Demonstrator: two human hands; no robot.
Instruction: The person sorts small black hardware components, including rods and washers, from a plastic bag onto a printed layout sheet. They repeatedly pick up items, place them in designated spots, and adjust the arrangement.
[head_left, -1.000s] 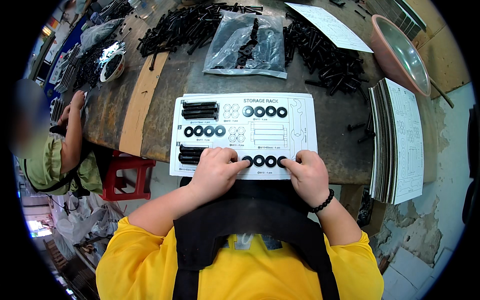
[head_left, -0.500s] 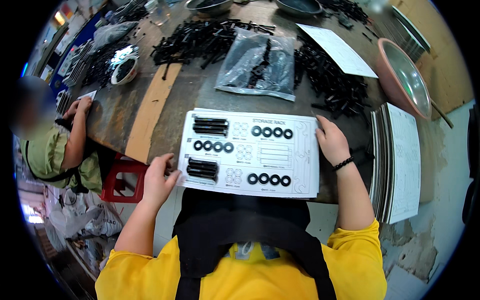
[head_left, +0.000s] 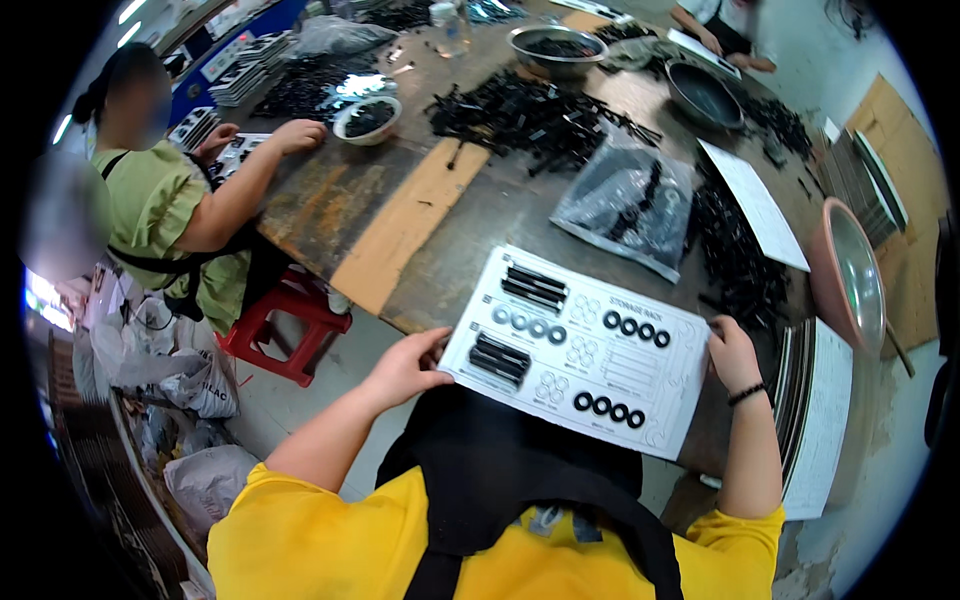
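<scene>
View swung left | left fingers (head_left: 432, 343), right fingers (head_left: 723, 326) nearly closed | gripping card (head_left: 628, 366)

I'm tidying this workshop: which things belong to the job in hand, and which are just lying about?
In hand:
white printed card, between left hand and right hand
long black bolts and flat black rings on it

Apparently lying about:
pink round basin
white plastic sack
clear bottle

A white card (head_left: 572, 372) is held slantwise at the table's (head_left: 500, 212) near edge. Black bolts (head_left: 500, 359) are laid near its left corners, and rings (head_left: 610, 409) are set in three rows of four.
</scene>
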